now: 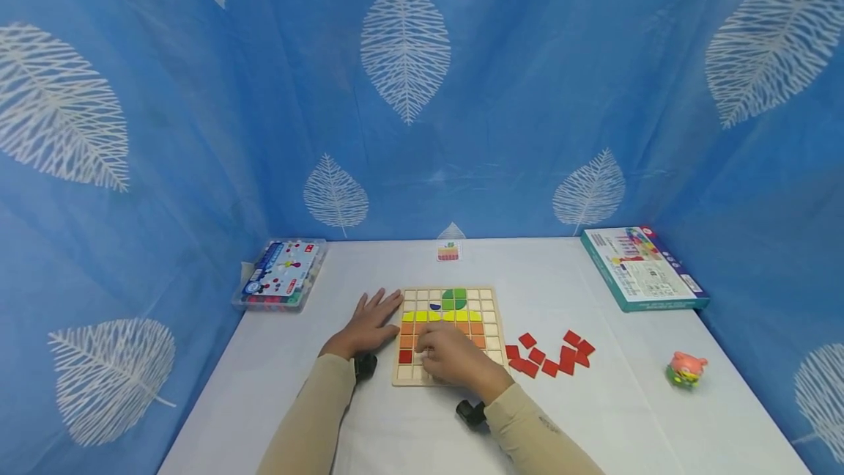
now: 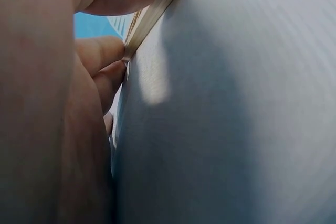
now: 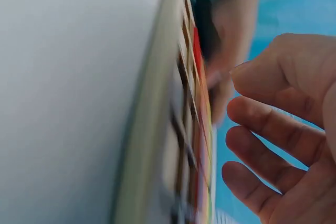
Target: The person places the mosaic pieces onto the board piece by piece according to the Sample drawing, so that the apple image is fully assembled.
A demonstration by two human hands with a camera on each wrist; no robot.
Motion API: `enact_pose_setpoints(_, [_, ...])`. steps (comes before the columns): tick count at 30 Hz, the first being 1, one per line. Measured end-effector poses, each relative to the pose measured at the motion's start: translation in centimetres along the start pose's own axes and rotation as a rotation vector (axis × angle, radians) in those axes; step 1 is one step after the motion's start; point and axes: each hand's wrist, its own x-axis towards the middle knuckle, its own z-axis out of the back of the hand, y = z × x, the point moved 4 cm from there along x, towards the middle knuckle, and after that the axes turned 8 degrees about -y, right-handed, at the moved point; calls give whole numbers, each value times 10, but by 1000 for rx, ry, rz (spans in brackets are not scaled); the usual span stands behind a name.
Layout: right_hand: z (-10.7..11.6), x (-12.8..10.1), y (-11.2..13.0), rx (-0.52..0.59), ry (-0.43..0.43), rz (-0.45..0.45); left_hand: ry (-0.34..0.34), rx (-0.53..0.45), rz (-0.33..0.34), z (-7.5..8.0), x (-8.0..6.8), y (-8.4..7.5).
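Note:
A wooden grid board (image 1: 402,374) lies on the white table with rows of orange tiles (image 1: 406,330), yellow pieces (image 1: 409,316), green pieces (image 1: 453,299) and a small blue piece (image 1: 435,307). One red tile (image 1: 405,357) sits in a lower cell at the left. With fingers spread, my left hand (image 1: 365,325) rests beside the board; its fingertips touch the board's edge (image 2: 157,11) in the left wrist view. Over the board's lower middle hovers my right hand (image 3: 283,114), thumb and fingers loosely bent and apart, nothing between them. It covers several cells in the head view.
Loose red tiles (image 1: 568,359) are scattered right of the board. Behind it a small picture card (image 1: 449,251) stands near the curtain. A clear plastic case (image 1: 282,270) lies back left, a flat box (image 1: 642,267) back right, and a pink toy figure (image 1: 686,370) at the right.

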Motion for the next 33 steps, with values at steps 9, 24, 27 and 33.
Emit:
enact_pose_setpoints(9, [57, -47, -59, -18, -140, -202, -11, -12, 31, 0, -1, 3])
enact_pose_setpoints(24, [97, -104, -121, -66, -163, -532, 10, -28, 46, -3, -4, 0])
enact_pose_setpoints(27, [94, -107, -122, -61, -171, -515, -1, -20, 43, -3, -3, 1])
enact_pose_setpoints(33, [94, -110, -123, -54, -193, -553, -19, -24, 26, -1, -2, 0])
